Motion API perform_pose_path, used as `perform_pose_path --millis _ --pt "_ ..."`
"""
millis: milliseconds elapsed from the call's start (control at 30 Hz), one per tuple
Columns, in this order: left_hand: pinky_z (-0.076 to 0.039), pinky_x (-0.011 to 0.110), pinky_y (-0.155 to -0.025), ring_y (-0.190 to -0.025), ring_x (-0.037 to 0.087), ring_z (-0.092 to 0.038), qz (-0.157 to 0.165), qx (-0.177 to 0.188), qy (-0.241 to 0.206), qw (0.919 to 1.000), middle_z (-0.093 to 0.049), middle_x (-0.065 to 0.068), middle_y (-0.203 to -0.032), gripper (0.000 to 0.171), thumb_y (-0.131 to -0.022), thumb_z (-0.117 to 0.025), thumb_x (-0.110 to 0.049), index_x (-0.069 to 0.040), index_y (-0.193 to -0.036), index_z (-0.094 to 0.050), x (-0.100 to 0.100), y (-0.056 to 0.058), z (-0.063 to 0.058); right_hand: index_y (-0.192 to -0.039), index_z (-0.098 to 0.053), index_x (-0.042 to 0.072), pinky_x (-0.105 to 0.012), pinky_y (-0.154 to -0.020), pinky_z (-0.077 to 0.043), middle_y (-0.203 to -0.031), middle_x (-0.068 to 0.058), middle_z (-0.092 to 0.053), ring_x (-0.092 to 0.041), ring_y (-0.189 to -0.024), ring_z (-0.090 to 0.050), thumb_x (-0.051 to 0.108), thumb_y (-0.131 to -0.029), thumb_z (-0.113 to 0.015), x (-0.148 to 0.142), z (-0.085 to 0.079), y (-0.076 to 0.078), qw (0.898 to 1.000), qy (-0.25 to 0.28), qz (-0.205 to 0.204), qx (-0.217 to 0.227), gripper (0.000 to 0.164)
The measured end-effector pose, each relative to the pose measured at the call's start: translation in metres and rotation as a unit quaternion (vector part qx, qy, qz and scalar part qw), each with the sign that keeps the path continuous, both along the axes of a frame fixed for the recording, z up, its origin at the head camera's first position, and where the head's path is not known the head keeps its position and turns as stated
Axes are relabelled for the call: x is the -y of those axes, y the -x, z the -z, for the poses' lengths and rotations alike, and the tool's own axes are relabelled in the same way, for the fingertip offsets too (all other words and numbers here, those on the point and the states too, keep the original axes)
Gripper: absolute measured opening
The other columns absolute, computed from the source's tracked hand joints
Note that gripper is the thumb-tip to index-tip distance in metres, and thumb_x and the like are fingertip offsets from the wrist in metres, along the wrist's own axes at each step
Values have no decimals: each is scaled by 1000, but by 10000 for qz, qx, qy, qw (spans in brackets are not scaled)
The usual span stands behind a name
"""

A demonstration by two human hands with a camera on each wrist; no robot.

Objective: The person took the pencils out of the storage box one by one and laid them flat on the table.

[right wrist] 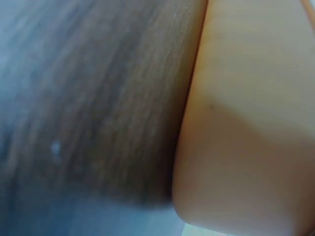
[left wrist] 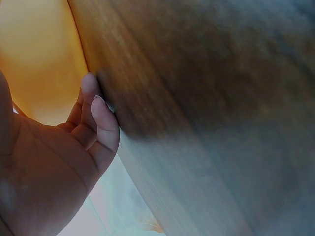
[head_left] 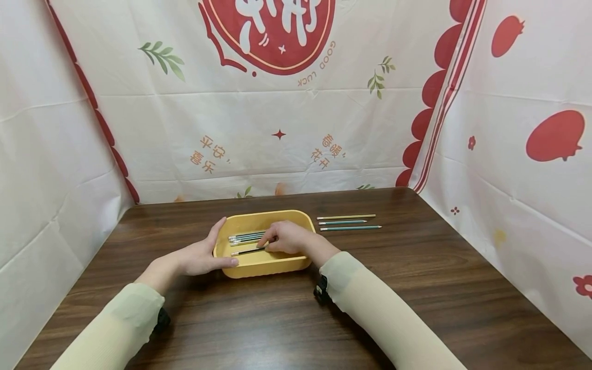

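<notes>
A yellow plastic bin (head_left: 273,269) stands on the table. My left hand (head_left: 200,255) holds its left end, thumb along the front rim; in the left wrist view the fingers (left wrist: 104,118) bend against the bin's outer wall (left wrist: 44,54). My right hand (head_left: 289,238) reaches inside and pinches a black pencil (head_left: 246,252) near the bin floor. Behind that pencil, several teal and yellowish pencils (head_left: 242,239) lie side by side, partly hidden by the right hand. The right wrist view shows only the bin's outer wall (right wrist: 246,147) and table, not the hand.
Right of the bin, a yellowish pencil (head_left: 347,217) and two teal pencils (head_left: 351,228) lie in a row on the dark wood table (head_left: 416,288). A printed white cloth (head_left: 259,113) hangs behind the table and along both sides.
</notes>
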State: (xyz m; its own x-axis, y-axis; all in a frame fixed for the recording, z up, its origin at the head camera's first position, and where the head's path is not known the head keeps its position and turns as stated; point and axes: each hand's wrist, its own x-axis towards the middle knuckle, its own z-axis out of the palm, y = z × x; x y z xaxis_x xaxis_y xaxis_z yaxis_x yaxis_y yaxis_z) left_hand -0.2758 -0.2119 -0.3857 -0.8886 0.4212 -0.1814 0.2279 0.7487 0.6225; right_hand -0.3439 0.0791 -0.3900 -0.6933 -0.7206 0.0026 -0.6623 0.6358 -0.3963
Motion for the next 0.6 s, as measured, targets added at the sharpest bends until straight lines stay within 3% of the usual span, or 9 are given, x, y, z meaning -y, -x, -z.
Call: perform_pose_path --millis 367,600 --pt "-33 68 -126 -153 48 -46 -23 78 -35 10000 -30 38 -172 133 -96 -75 -68 -17 -173 21 0 1 2 -119 -86 23 -22 -77 -46 -90 7 -69 -4 -80 -56 11 -99 -72 -2 0 0 9995 145 -161 222 27" --pt "-35 67 -126 -152 48 -48 -22 32 -24 10000 -32 38 -171 134 -96 -75 -69 -17 -174 20 0 1 2 -112 -83 19 -23 -78 -50 -94 5 -70 -6 -84 -59 5 -93 -74 -1 1 -2 9987 313 -67 385 25"
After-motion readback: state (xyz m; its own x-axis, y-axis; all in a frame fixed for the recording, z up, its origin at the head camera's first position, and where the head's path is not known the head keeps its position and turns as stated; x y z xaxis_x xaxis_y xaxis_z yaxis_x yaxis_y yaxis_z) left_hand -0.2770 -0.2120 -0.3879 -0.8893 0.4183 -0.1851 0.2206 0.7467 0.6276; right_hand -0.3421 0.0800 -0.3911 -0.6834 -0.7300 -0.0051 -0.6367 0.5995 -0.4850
